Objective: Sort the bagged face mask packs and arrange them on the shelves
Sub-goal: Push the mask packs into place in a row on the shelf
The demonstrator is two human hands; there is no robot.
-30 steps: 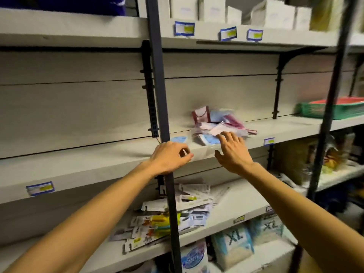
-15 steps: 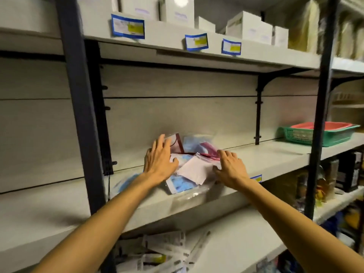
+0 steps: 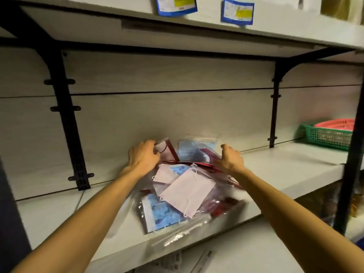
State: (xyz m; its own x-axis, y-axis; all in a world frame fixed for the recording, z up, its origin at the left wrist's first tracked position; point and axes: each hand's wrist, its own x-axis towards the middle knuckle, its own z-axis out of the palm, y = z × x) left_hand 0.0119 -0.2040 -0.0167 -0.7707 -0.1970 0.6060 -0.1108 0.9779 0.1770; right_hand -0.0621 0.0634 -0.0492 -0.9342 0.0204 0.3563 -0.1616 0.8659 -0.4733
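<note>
Pale wood-grain panels back the shelf (image 3: 285, 170) I am working at, with black brackets (image 3: 67, 119) running up the wall and another board overhead carrying two blue-edged labels (image 3: 237, 11). Between my two hands lies the heap of bagged face mask packs (image 3: 183, 186), spilling from the back panel down to the shelf's front lip below my wrists. My left hand (image 3: 142, 157) is at the heap's far left corner, fingers curled around the edge of a dark red pack (image 3: 167, 152) that stands tilted against the wall. My right hand (image 3: 229, 159) is raised over the heap's far right side, fingers bent downward; I cannot tell whether they are pinching the plastic or merely hovering at it. Just left of that hand sits a pale blue pack (image 3: 194, 148), leaning on the back panel. Nearer me, between my forearms, pink masks (image 3: 189, 192) overlie a blue one (image 3: 163, 213) inside clear bags. Well off beyond my right hand, a green basket (image 3: 325, 137) holds a red one (image 3: 338, 123).
</note>
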